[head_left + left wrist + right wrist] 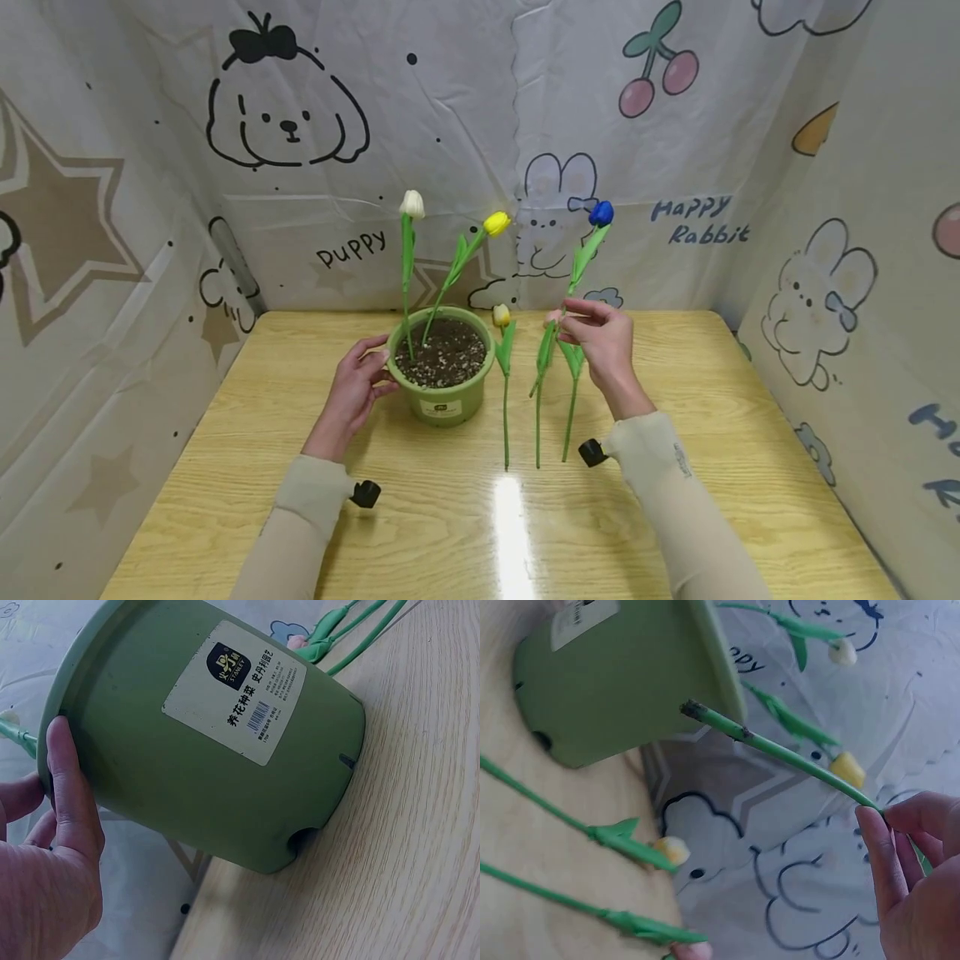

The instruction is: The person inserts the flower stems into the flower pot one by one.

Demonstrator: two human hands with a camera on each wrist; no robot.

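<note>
With the left hand (352,387), resting outstretched fingers (71,787) against the green pot (471,400) near its rim; with the right hand (606,337), pinching a blue tulip (587,252) by its stem, well apart from the left, slanting its dark-specked end potward. Seeing a white tulip (407,250) and yellow tulip (459,265) standing in soil (457,346), other tulips (506,352) lying on the table (675,375).

The wood-grain desk (420,533) carries a green pot (450,408) near its far edge, three tulips (506,350) lying beside it.
</note>
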